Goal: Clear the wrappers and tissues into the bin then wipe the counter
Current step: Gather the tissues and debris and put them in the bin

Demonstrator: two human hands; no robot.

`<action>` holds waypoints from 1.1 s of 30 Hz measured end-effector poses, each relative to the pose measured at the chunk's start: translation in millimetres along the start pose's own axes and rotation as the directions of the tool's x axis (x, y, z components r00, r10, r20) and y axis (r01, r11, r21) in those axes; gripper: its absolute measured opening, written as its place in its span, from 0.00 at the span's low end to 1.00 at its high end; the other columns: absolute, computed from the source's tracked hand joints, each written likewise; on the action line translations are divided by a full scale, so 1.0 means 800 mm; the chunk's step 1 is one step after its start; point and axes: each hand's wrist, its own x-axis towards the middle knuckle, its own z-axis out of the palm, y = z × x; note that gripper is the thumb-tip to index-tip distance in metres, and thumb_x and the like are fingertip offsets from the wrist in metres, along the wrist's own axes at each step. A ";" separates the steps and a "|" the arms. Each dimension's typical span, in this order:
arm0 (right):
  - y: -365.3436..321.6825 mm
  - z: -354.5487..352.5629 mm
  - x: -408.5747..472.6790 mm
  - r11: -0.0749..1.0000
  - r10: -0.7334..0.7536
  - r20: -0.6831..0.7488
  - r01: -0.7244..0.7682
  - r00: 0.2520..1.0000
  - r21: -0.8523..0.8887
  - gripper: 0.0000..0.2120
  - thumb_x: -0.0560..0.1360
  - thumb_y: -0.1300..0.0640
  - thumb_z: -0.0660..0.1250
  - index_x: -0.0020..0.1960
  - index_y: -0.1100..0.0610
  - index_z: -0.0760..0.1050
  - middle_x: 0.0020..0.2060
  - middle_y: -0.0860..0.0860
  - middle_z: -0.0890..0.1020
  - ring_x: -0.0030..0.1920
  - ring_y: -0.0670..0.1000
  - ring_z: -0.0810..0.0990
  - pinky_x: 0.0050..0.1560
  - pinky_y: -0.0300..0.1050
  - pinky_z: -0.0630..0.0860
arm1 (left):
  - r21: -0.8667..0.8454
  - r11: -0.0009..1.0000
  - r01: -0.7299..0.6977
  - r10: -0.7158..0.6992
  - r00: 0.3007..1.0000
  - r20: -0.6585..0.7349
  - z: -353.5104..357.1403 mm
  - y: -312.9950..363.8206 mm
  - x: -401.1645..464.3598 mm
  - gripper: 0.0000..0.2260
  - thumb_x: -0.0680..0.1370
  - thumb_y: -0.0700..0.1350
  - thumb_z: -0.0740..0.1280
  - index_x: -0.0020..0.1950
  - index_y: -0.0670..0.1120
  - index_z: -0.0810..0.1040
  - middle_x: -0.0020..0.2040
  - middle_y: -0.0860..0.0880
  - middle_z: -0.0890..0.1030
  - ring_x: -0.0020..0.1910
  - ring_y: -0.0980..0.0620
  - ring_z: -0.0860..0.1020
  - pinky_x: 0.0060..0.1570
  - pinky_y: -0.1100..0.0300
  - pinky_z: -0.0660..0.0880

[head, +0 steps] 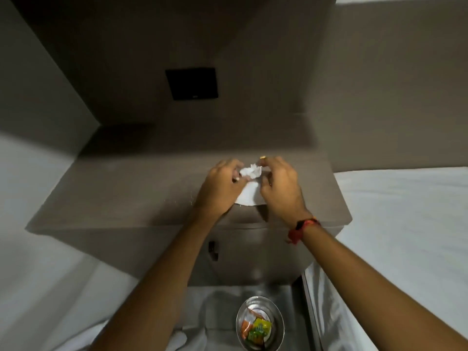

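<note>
A crumpled white tissue [249, 183] lies on the brown counter [126, 193], near its front edge. My left hand [221, 184] and my right hand [281, 188] both pinch it, one on each side, fingers curled over the crumpled top. The lower flat part of the tissue reaches the counter's front edge between my wrists. A small yellow bit shows by my right fingertips; what it is I cannot tell. Below on the floor stands a round metal bin [260, 323] holding orange and green wrappers [258, 330].
A dark square panel [192, 83] sits on the wall behind the counter. White bedding [405, 224] lies to the right and a pale surface to the left. A small latch [212, 250] shows on the cabinet front under the counter.
</note>
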 end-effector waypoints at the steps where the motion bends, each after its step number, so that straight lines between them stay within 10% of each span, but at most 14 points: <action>1: 0.008 -0.002 0.017 0.998 0.011 0.106 -0.005 0.994 -0.062 0.21 0.71 0.68 0.61 0.61 0.56 0.78 0.56 0.54 0.79 0.57 0.57 0.78 0.58 0.52 0.77 | 0.064 0.998 -0.016 0.010 0.995 0.099 0.003 0.003 0.010 0.13 0.75 0.51 0.73 0.58 0.49 0.80 0.55 0.49 0.80 0.51 0.49 0.79 0.51 0.50 0.80; 7: 0.039 0.015 0.054 0.918 -0.152 0.489 0.306 0.859 -0.251 0.22 0.73 0.64 0.63 0.64 0.50 0.78 0.54 0.55 0.78 0.56 0.58 0.77 0.56 0.52 0.78 | 0.281 0.941 -0.188 0.125 0.966 0.227 0.049 -0.006 0.006 0.16 0.72 0.55 0.76 0.58 0.52 0.80 0.60 0.50 0.80 0.60 0.48 0.77 0.56 0.51 0.79; 13: 0.051 0.022 0.046 0.999 0.035 0.139 -0.035 0.990 -0.003 0.08 0.74 0.64 0.67 0.51 0.58 0.81 0.50 0.54 0.82 0.51 0.53 0.81 0.53 0.43 0.77 | 0.419 0.851 -0.317 0.366 0.930 -0.041 0.043 -0.016 -0.014 0.09 0.78 0.44 0.69 0.57 0.48 0.81 0.52 0.48 0.80 0.50 0.48 0.77 0.46 0.53 0.79; 18: 0.035 -0.013 -0.045 0.881 0.269 -0.009 -0.242 0.963 0.407 0.06 0.75 0.59 0.69 0.51 0.55 0.82 0.49 0.48 0.85 0.47 0.52 0.83 0.52 0.48 0.80 | 0.123 0.940 -0.318 0.339 0.914 -0.225 0.044 -0.009 -0.094 0.10 0.81 0.41 0.62 0.58 0.47 0.80 0.52 0.48 0.80 0.49 0.50 0.79 0.45 0.59 0.78; 22: 0.042 -0.007 -0.175 0.975 0.043 -0.123 -0.015 0.992 0.220 0.06 0.79 0.62 0.64 0.55 0.55 0.77 0.50 0.49 0.78 0.51 0.51 0.78 0.52 0.40 0.75 | -0.063 0.953 -0.298 0.283 0.943 -0.177 0.089 -0.020 -0.176 0.13 0.85 0.47 0.54 0.60 0.47 0.78 0.59 0.51 0.75 0.52 0.56 0.78 0.49 0.62 0.78; 25: 0.072 0.032 -0.266 0.976 0.129 0.007 -0.128 0.992 0.175 0.06 0.80 0.61 0.63 0.54 0.52 0.74 0.49 0.47 0.76 0.50 0.48 0.76 0.49 0.38 0.74 | -0.194 0.974 -0.116 0.112 0.993 -0.032 0.147 -0.050 -0.238 0.10 0.84 0.51 0.57 0.57 0.50 0.76 0.58 0.62 0.70 0.51 0.62 0.75 0.50 0.66 0.77; 29: 0.154 0.102 -0.364 0.784 0.593 0.210 -0.617 0.777 0.067 0.06 0.77 0.62 0.66 0.52 0.56 0.77 0.51 0.51 0.78 0.50 0.51 0.79 0.51 0.45 0.79 | -0.110 0.974 0.200 -0.186 0.974 0.129 0.243 -0.129 -0.311 0.11 0.76 0.32 0.62 0.48 0.45 0.80 0.56 0.48 0.74 0.50 0.52 0.79 0.50 0.80 0.70; 33: 0.245 0.176 -0.425 0.392 0.867 0.322 -0.919 0.381 0.032 0.05 0.75 0.64 0.67 0.50 0.59 0.78 0.54 0.58 0.82 0.54 0.57 0.81 0.49 0.41 0.79 | -0.026 0.892 0.452 -0.426 0.859 0.284 0.341 -0.205 -0.352 0.13 0.73 0.29 0.62 0.48 0.40 0.83 0.56 0.40 0.76 0.52 0.42 0.81 0.54 0.67 0.75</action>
